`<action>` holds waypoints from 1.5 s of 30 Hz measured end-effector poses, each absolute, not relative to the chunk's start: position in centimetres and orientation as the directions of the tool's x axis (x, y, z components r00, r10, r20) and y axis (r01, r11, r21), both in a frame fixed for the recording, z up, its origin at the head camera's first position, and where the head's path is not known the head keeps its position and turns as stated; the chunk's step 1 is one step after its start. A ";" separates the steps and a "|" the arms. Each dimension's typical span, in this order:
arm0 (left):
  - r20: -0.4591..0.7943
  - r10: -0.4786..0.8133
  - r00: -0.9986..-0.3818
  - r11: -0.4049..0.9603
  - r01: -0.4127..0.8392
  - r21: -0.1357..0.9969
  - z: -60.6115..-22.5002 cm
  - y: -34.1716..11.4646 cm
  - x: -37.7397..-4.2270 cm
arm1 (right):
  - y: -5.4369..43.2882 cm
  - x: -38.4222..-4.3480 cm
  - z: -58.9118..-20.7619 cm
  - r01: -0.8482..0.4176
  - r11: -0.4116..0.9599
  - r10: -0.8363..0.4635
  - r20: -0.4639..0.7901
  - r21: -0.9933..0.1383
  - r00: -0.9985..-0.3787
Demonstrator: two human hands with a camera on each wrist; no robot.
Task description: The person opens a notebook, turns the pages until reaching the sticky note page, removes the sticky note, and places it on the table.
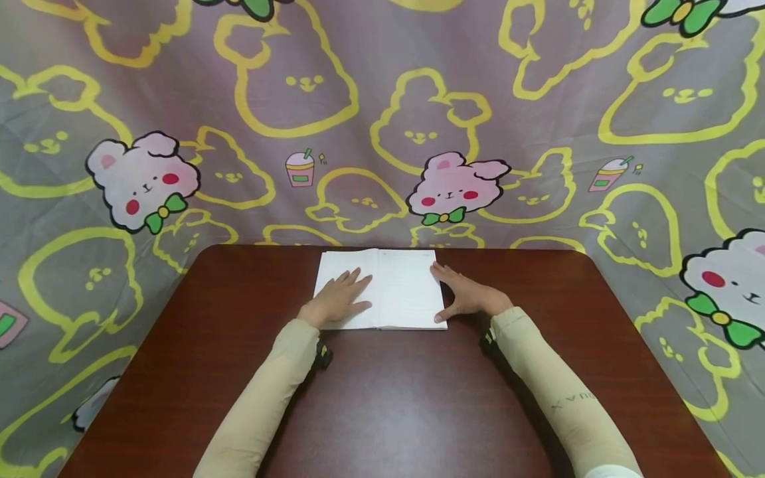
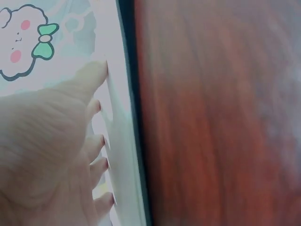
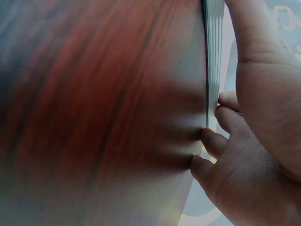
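An open notebook (image 1: 408, 292) lies near the far edge of the table, its pages white and the right one faintly ruled. My left hand (image 1: 340, 297) rests flat on the left page with the fingers spread toward the middle fold. In the left wrist view the thumb and fingertips press on the paper beside the dark cover edge. At the notebook's right side is my right hand (image 1: 469, 295), thumb at the near corner and fingers stretched along the outer edge. The right wrist view shows the page stack (image 3: 215, 52) side-on, with some fingertips at its edge and others on the tabletop.
The brown wooden table (image 1: 406, 398) has rounded far corners. Behind it and at both sides hangs a grey curtain (image 1: 358, 146) printed with yellow outlines and white rabbits. A dark wrist camera (image 1: 323, 356) is strapped under the left sleeve, another (image 1: 488, 340) under the right.
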State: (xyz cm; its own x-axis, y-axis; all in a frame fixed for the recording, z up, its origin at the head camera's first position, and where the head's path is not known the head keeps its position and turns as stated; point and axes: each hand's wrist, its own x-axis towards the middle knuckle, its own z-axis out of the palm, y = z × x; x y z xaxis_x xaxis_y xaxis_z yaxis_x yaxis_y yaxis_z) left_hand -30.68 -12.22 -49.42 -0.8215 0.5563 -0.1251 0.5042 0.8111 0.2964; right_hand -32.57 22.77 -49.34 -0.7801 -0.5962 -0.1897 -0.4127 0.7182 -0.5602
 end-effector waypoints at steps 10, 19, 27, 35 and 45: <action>-0.164 0.519 -0.839 0.833 0.455 0.315 -49.3 -12.1 -30.5 | 22.4 -32.4 -49.0 -0.429 0.727 -0.598 -0.188 -0.536 -0.779; -0.202 0.471 -0.859 0.861 0.399 0.315 -49.0 -11.5 -30.3 | 22.1 -32.4 -48.9 -0.442 0.730 -0.601 -0.181 -0.521 -0.779; -0.216 0.436 -0.873 0.876 0.358 0.323 -49.0 -11.3 -30.0 | 22.0 -32.5 -48.9 -0.451 0.725 -0.609 -0.179 -0.520 -0.773; -0.225 0.418 -0.880 0.887 0.343 0.308 -48.8 -10.8 -29.9 | 22.3 -32.6 -48.8 -0.443 0.737 -0.601 -0.195 -0.511 -0.775; -0.187 0.448 -0.874 0.876 0.388 0.286 -49.2 -10.9 -29.4 | 22.3 -32.4 -48.7 -0.440 0.733 -0.598 -0.185 -0.518 -0.780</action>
